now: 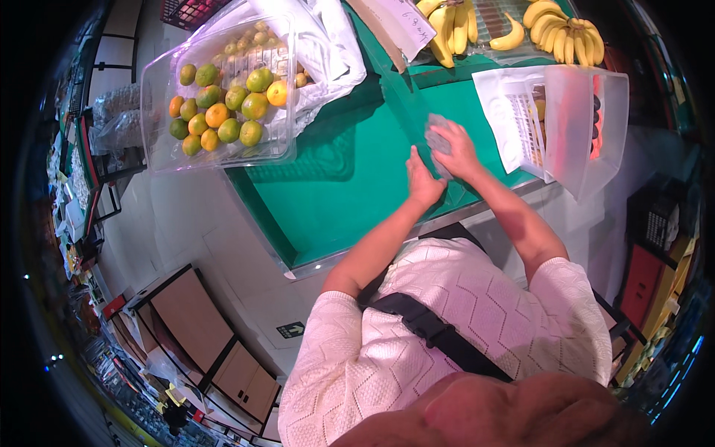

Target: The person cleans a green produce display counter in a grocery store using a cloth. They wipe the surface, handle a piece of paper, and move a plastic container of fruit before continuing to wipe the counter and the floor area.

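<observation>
My right hand (458, 151) is closed on a crumpled grey cloth or wipe (438, 137) over the green display counter (357, 207). Just left of it, my left hand (423, 179) lies low on the counter with its thumb apart from the fingers; whether it holds anything is unclear. A clear plastic film or sheet (402, 106) seems to run along the green surface near both hands. At the left, green and orange citrus fruits (217, 114) lie in a clear plastic bin (146, 112).
Bananas (449, 31) and more bananas (567, 36) lie at the back, beside a cardboard piece with handwriting (399, 25). A white basket (522, 131) and a translucent bin (603, 128) stand at the right. White cloth or foam (335, 56) lies behind the citrus bin.
</observation>
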The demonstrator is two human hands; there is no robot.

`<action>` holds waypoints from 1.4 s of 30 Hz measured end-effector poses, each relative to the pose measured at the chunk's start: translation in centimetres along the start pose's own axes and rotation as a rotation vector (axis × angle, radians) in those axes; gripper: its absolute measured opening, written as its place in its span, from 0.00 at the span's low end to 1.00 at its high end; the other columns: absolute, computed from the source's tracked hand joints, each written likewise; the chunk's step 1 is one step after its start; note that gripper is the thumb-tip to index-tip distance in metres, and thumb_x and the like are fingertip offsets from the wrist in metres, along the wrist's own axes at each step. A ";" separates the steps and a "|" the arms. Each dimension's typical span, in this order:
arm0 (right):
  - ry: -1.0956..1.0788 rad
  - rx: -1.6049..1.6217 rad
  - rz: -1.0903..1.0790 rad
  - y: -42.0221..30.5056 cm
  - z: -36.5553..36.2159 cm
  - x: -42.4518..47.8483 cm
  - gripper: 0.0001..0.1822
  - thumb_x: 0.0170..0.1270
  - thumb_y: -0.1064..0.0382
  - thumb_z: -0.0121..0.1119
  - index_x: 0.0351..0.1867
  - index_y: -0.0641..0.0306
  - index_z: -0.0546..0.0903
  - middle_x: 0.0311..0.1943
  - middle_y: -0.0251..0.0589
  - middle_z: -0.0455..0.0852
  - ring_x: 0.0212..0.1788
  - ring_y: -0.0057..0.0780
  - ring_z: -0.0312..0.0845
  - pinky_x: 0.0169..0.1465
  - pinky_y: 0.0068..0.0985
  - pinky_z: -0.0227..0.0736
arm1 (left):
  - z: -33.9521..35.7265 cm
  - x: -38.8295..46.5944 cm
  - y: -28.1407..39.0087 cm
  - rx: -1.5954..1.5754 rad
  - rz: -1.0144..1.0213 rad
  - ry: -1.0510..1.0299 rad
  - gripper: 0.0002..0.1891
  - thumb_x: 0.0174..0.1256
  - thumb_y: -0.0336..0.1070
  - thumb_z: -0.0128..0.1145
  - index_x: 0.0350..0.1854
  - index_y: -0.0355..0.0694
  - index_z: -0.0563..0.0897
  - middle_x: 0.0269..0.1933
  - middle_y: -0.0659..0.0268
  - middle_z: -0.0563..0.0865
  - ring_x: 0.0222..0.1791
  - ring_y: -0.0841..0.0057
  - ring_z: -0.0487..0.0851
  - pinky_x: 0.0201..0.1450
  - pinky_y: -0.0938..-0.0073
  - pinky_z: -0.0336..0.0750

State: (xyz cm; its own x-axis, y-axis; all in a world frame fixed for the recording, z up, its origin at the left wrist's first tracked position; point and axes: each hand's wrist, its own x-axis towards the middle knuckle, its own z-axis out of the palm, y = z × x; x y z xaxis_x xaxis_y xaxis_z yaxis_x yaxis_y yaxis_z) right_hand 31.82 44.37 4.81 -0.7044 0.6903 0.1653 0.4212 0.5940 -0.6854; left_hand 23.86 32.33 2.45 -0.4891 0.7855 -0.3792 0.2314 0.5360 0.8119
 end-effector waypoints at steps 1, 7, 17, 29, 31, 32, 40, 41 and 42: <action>0.018 0.010 -0.023 -0.7 0.2 2.7 0.30 0.44 0.63 0.68 0.55 0.57 0.81 0.58 0.50 0.77 0.57 0.53 0.73 0.59 0.42 0.71 | -0.1 0.4 -0.4 -0.027 -0.028 0.009 0.59 0.41 0.29 0.73 0.75 0.28 0.45 0.62 0.42 0.68 0.62 0.48 0.70 0.67 0.60 0.67; 0.123 -0.064 -0.040 -3.3 2.4 12.4 0.28 0.45 0.63 0.67 0.54 0.55 0.81 0.56 0.48 0.79 0.54 0.51 0.74 0.57 0.40 0.72 | -0.3 1.4 -0.8 -0.258 -0.197 -0.027 0.62 0.36 0.35 0.80 0.75 0.31 0.49 0.61 0.43 0.71 0.59 0.50 0.74 0.64 0.58 0.71; 0.096 0.148 0.171 1.7 1.4 -2.0 0.29 0.44 0.61 0.69 0.54 0.58 0.82 0.52 0.50 0.79 0.53 0.50 0.77 0.56 0.39 0.74 | 1.2 2.4 -1.3 -0.173 -0.187 0.038 0.58 0.33 0.39 0.82 0.68 0.32 0.56 0.61 0.40 0.72 0.62 0.47 0.73 0.65 0.56 0.70; 0.112 0.281 0.420 1.9 2.4 -1.6 0.28 0.47 0.64 0.70 0.54 0.68 0.80 0.48 0.50 0.82 0.50 0.45 0.80 0.54 0.33 0.75 | -1.1 1.4 -1.7 0.046 -0.102 0.063 0.59 0.33 0.39 0.81 0.70 0.26 0.57 0.61 0.43 0.74 0.61 0.51 0.75 0.65 0.60 0.71; 0.152 0.223 0.395 1.0 2.4 -1.9 0.28 0.47 0.64 0.70 0.53 0.67 0.80 0.48 0.51 0.81 0.51 0.47 0.80 0.54 0.34 0.75 | -2.1 1.5 -1.3 0.043 -0.104 -0.012 0.60 0.34 0.41 0.81 0.71 0.25 0.55 0.60 0.40 0.73 0.62 0.47 0.73 0.66 0.58 0.69; 0.187 0.237 0.389 1.5 2.9 -2.0 0.28 0.45 0.59 0.71 0.52 0.59 0.82 0.47 0.49 0.80 0.50 0.48 0.79 0.52 0.38 0.76 | -2.9 1.2 -1.3 -0.053 -0.170 -0.025 0.60 0.35 0.41 0.81 0.72 0.27 0.55 0.61 0.42 0.73 0.62 0.50 0.74 0.65 0.58 0.70; 0.127 0.079 0.386 0.5 2.1 -3.9 0.27 0.45 0.61 0.69 0.51 0.63 0.82 0.48 0.52 0.80 0.50 0.52 0.77 0.52 0.39 0.75 | -16.1 -2.3 -1.8 -0.905 -0.354 -0.014 0.41 0.60 0.39 0.68 0.72 0.39 0.57 0.54 0.56 0.79 0.49 0.65 0.83 0.51 0.55 0.78; 0.130 0.061 0.395 0.6 2.0 -4.9 0.27 0.44 0.61 0.69 0.51 0.63 0.82 0.47 0.52 0.80 0.50 0.52 0.77 0.52 0.39 0.75 | -17.9 -2.5 -1.6 -0.940 -0.324 -0.003 0.38 0.62 0.39 0.66 0.71 0.39 0.59 0.53 0.56 0.80 0.47 0.65 0.84 0.51 0.55 0.79; 0.101 0.050 0.400 0.5 1.6 -5.6 0.27 0.44 0.61 0.69 0.50 0.62 0.82 0.47 0.51 0.79 0.50 0.52 0.77 0.52 0.40 0.75 | -19.1 -3.1 -1.4 -0.978 -0.296 0.015 0.35 0.64 0.39 0.64 0.70 0.40 0.60 0.52 0.57 0.81 0.46 0.65 0.84 0.51 0.55 0.79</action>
State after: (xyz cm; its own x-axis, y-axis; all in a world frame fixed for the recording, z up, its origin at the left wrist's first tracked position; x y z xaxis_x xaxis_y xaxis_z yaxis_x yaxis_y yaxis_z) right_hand 35.06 40.14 2.35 -0.4300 0.9012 -0.0543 0.6203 0.2512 -0.7431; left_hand 9.01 23.18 10.96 -0.4271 0.6551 -0.6232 -0.6851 0.2154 0.6959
